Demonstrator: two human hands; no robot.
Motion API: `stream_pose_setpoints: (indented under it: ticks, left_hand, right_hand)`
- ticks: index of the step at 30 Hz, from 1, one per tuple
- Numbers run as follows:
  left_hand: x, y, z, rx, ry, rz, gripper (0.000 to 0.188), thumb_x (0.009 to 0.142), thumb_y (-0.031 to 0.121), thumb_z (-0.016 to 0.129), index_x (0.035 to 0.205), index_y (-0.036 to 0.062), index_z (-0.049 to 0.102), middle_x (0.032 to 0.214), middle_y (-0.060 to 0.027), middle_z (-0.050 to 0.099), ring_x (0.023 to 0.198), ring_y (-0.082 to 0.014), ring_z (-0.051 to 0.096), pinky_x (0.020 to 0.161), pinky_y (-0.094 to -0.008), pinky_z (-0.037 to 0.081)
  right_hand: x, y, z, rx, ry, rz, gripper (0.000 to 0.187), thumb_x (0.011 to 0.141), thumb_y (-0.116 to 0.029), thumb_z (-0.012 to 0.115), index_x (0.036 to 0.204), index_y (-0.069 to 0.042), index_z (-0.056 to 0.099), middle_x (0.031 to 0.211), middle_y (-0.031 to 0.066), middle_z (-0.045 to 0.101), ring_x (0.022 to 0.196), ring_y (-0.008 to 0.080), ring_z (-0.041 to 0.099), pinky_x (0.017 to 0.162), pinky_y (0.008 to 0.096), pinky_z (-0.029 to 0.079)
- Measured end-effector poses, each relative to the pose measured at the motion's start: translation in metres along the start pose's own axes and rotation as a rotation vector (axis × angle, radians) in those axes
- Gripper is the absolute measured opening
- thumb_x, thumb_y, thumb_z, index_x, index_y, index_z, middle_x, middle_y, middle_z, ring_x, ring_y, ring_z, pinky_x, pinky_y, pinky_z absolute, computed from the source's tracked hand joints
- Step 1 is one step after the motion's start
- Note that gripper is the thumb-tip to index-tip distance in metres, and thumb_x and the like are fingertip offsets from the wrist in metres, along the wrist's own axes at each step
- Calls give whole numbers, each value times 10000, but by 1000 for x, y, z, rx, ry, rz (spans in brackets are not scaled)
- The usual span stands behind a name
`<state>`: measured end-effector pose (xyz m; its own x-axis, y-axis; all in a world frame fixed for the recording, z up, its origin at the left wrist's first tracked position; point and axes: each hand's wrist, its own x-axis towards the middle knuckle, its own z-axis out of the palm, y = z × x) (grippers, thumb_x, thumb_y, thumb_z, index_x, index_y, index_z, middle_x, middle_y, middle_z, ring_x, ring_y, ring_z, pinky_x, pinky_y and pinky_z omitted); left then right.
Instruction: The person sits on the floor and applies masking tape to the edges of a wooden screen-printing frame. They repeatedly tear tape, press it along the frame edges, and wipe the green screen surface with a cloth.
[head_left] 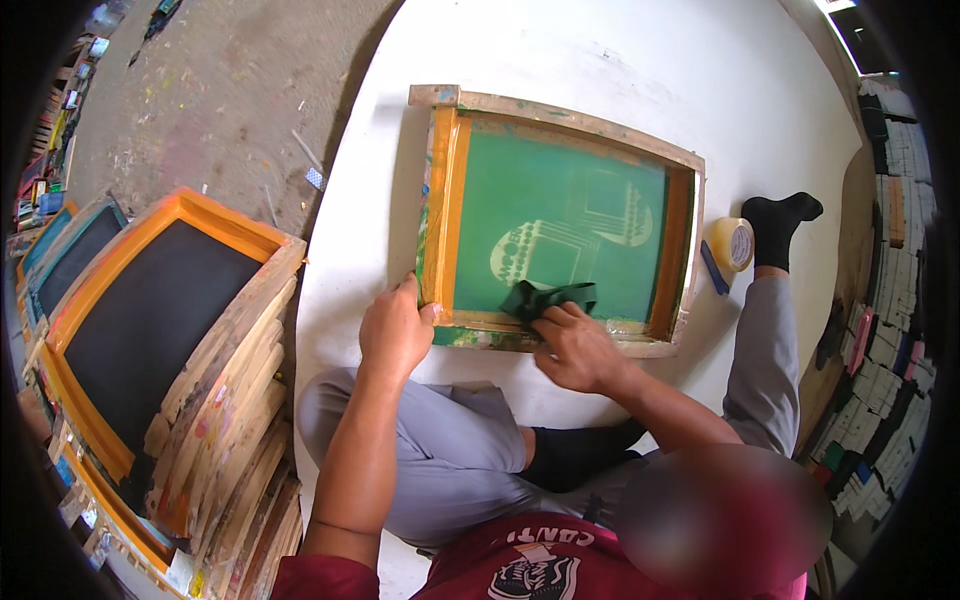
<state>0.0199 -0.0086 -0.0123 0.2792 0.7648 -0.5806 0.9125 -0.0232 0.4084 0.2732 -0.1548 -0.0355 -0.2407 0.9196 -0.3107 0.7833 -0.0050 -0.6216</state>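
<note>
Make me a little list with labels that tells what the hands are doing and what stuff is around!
Left hand: grips the near left corner of the wooden screen frame.
Right hand: presses a dark green cloth on the green mesh.
Mesh: shows a pale pattern of dots and stripes.
Surface: white board on the floor.
Beside the frame: roll of tape by a black-socked foot.
To the left: stack of wooden frames, orange-edged with dark mesh.

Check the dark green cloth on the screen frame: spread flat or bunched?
Bunched. The dark green cloth sits crumpled in folds under the right hand on the mesh's near edge.
</note>
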Motion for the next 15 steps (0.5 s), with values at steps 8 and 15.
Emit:
stream_pose_setpoints:
  ticks: [8, 15]
  left_hand:
    - [2, -2, 8, -36, 81, 7, 311, 920, 177, 788, 1144, -9, 678, 977, -275, 731, 976, -500, 688, 817, -567, 534]
    - [2, -1, 1, -58, 27, 1, 358, 918, 181, 791, 1191, -16, 670, 1093, -249, 745, 1011, -471, 714, 854, -556, 569]
  right_hand:
    - [81, -63, 40, 134, -19, -92, 484, 828, -285, 710, 1202, 23, 697, 1139, 178, 635, 1090, 376, 586, 993, 481, 506]
    - [48, -36, 5, 23, -108, -11, 449, 832, -300, 736, 1145, 21, 711, 1112, 175, 666, 1026, 374, 608, 937, 474, 526]
